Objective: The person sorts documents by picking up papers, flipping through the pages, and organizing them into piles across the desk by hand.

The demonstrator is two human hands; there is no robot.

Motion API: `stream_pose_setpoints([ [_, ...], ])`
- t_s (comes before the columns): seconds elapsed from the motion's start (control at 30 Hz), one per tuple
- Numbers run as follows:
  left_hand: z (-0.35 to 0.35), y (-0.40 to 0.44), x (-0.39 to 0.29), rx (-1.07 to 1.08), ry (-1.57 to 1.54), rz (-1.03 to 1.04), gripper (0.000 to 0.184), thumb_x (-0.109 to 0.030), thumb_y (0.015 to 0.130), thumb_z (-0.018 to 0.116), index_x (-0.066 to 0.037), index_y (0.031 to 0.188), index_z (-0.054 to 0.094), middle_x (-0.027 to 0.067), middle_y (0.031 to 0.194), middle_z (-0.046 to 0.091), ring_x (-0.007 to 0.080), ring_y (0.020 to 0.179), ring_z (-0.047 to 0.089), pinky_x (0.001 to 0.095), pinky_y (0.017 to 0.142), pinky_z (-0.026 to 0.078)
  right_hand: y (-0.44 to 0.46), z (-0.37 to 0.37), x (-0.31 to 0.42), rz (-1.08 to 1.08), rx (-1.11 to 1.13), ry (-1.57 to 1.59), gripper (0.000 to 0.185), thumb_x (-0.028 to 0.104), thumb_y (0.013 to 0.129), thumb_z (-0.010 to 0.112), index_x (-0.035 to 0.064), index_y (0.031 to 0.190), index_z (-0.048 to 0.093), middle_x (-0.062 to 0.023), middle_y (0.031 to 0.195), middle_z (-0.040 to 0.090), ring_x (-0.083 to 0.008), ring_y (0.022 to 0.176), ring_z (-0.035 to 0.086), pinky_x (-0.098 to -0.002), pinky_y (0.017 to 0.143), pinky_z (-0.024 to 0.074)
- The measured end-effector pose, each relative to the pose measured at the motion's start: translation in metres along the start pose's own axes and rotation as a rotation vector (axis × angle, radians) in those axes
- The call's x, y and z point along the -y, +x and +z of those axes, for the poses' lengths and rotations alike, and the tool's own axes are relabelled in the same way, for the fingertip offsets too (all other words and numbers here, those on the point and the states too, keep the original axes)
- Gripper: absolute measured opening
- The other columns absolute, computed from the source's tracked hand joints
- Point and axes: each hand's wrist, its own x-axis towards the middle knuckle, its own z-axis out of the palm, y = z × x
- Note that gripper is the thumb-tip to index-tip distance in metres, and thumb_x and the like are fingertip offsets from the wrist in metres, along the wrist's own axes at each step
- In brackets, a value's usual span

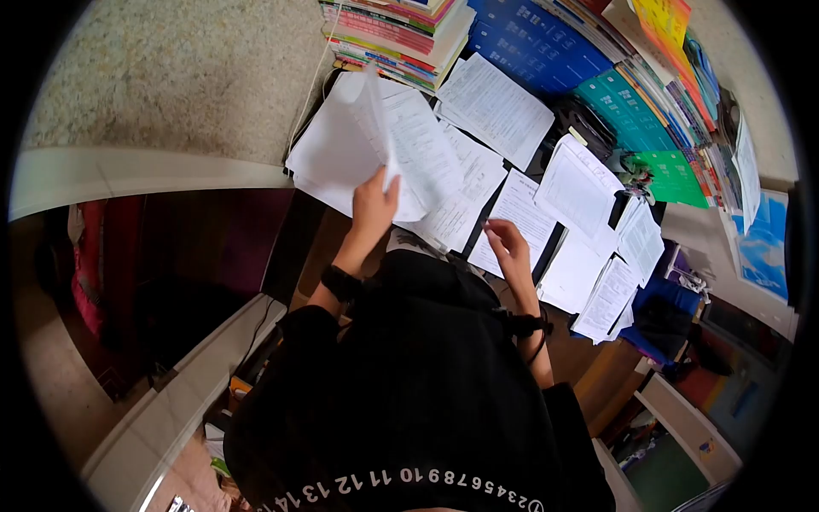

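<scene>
My left hand (374, 205) is closed on the lower edge of a white paper sheet (373, 119), which stands up on edge and looks blurred. Beneath it lie a blank white page (328, 141) and a printed sheet (422, 141) on the left part of the desk. My right hand (510, 246) is over a printed page (522, 205), its fingers loosely bent and slightly apart, with nothing visible in them. A handwritten sheet (467, 183) lies between the two hands. Dark bands circle both wrists.
A stack of books (401, 38) stands at the back left. Blue binders (537, 43) and teal binders (627, 107) line the back. More papers (499, 107) cover the desk, with further sheets (580, 183) at the right. A speckled wall (171, 77) borders the left.
</scene>
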Motion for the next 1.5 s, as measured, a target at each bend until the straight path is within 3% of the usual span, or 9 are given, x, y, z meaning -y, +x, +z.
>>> stream_pose_setpoints([
  [0.17,0.004,-0.023,-0.08,0.317,0.09,0.498,0.01,-0.009,0.076,0.06,-0.003,0.084,0.059,0.014,0.075,0.062,0.0304,0.067,0.062,0.0402,0.057,0.05,0.008,0.031,0.071,0.072,0.175,0.519,0.049,0.026,0.088,0.059,0.0052,0.128,0.039,-0.0147,0.127,0.047,-0.0222,0.12,0.043,-0.0342,0.097,0.0371],
  [0.27,0.014,-0.032,-0.111,0.32,0.02,0.75,0.022,-0.017,0.073,0.065,-0.005,0.091,0.062,0.0093,0.086,0.063,0.0242,0.084,0.061,0.0413,0.089,0.045,0.006,0.03,0.07,0.156,-0.001,0.623,0.047,0.024,0.086,0.059,-0.0015,0.122,0.042,-0.0124,0.112,0.054,-0.0199,0.102,0.053,-0.0297,0.083,0.0447],
  [0.4,0.008,-0.031,-0.127,0.53,-0.136,0.664,0.036,-0.03,0.075,0.069,-0.008,0.102,0.062,0.0066,0.101,0.062,0.0232,0.098,0.058,0.0546,0.107,0.019,-0.005,0.009,0.075,0.246,-0.202,0.904,0.036,0.017,0.085,0.059,0.0,0.115,0.047,-0.0088,0.098,0.057,-0.0184,0.088,0.058,-0.03,0.073,0.0478],
  [0.53,0.012,-0.033,-0.125,0.449,-0.32,0.548,0.041,-0.027,0.083,0.062,-0.007,0.118,0.055,0.0112,0.124,0.053,0.0226,0.121,0.045,0.0455,0.105,0.026,-0.018,-0.013,0.076,0.194,-0.323,0.795,0.037,0.015,0.086,0.06,-0.0048,0.115,0.048,-0.0124,0.101,0.058,-0.0197,0.091,0.057,-0.0316,0.077,0.0466],
  [0.73,0.048,-0.028,-0.077,0.471,-0.95,-0.312,0.049,-0.017,0.088,0.057,-0.005,0.131,0.036,0.0124,0.136,0.038,0.0236,0.124,0.04,0.035,0.1,0.034,-0.055,-0.047,0.099,0.173,-0.303,0.744,0.055,0.015,0.08,0.063,-0.0058,0.126,0.04,-0.0162,0.113,0.054,-0.0243,0.103,0.052,-0.0323,0.086,0.0413],
  [0.9,0.084,-0.042,-0.063,0.973,-1.001,-0.585,0.077,-0.054,0.085,0.051,-0.01,0.141,0.02,0.0131,0.142,0.028,0.0277,0.131,0.028,0.0451,0.104,0.028,-0.085,-0.051,0.133,0.181,-0.295,0.894,0.053,0.015,0.08,0.061,-0.0049,0.125,0.041,-0.0164,0.115,0.054,-0.0238,0.104,0.053,-0.0334,0.087,0.0437],
  [1.23,0.09,-0.048,-0.084,1.025,-1.573,-0.777,0.052,-0.031,0.083,0.063,0.005,0.119,0.051,0.0154,0.11,0.06,0.0205,0.097,0.06,0.0333,0.084,0.049,-0.122,-0.082,0.132,0.204,-0.635,0.579,0.058,0.022,0.079,0.063,-0.0082,0.124,0.04,-0.0218,0.105,0.054,-0.0252,0.092,0.056,-0.0294,0.074,0.0455],
  [1.3,0.069,-0.033,-0.082,0.785,-1.028,-0.762,0.043,-0.021,0.082,0.064,0.008,0.112,0.054,0.0154,0.097,0.065,0.0202,0.079,0.065,0.0298,0.071,0.053,-0.129,-0.098,0.119,0.13,-0.689,0.422,0.05,0.021,0.081,0.064,-0.009,0.118,0.046,-0.0188,0.099,0.058,-0.0218,0.087,0.057,-0.0295,0.073,0.0459],
  [1.5,0.015,-0.019,-0.046,0.597,-0.878,-0.383,0.031,-0.015,0.083,0.063,0.008,0.101,0.057,0.0158,0.088,0.065,0.0184,0.071,0.065,0.0263,0.062,0.052,-0.141,-0.141,0.063,0.132,-0.619,0.042,0.031,0.016,0.084,0.063,-0.0082,0.102,0.057,-0.0121,0.085,0.063,-0.0152,0.073,0.06,-0.0263,0.066,0.047],
])
